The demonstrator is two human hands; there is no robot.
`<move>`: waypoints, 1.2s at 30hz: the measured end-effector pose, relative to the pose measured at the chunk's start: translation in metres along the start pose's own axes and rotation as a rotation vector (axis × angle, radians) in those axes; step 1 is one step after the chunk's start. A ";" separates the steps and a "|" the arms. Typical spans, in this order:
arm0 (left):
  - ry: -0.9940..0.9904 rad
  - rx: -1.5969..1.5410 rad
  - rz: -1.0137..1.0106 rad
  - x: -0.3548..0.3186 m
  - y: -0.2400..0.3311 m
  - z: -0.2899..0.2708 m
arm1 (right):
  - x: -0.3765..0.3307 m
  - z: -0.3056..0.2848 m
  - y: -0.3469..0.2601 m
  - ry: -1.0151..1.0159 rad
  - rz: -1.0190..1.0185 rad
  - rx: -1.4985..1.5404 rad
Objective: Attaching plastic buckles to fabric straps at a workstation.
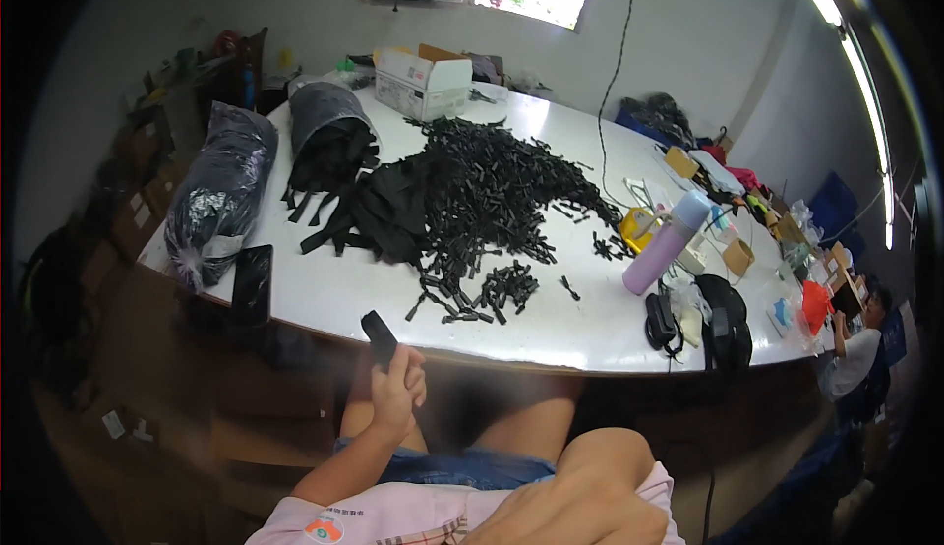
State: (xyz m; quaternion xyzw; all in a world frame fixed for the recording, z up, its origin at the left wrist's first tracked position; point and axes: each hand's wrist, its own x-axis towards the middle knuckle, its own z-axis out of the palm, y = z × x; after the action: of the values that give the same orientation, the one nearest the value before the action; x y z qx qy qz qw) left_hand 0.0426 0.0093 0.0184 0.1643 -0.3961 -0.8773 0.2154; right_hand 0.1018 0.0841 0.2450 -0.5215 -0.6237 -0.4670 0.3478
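My left hand (398,388) is closed around a short flat black strip (378,336), which sticks up from the fingers just off the table's front edge. Whether it is cloth webbing or plastic I cannot make out. Large and close at the bottom of the head view, my right hand (580,508) is bent in front of my chest; its fingers are hidden or blurred. Beyond the left hand, a wide heap of small black clip-like pieces (492,186) covers the table, with a smaller cluster (508,287) in front. Black fabric straps (379,206) lie beside the heap.
On the white table (590,333) are a wrapped dark bundle (224,186), an open bag of straps (329,117), a black phone (252,284), a white carton (423,88), a lilac bottle (669,240) and a black pouch (726,321). Another person (855,353) sits at far right.
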 end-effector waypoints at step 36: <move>0.171 -0.284 -0.127 0.089 0.041 -0.041 | -0.236 -0.118 -0.350 0.052 -1.520 1.934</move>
State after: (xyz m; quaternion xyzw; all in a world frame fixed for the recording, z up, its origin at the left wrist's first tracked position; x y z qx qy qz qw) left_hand -0.0045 -0.0865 0.0132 0.2311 -0.2372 -0.9191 0.2134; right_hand -0.1951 -0.1110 -0.0112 0.4559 -0.8511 0.0931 0.2432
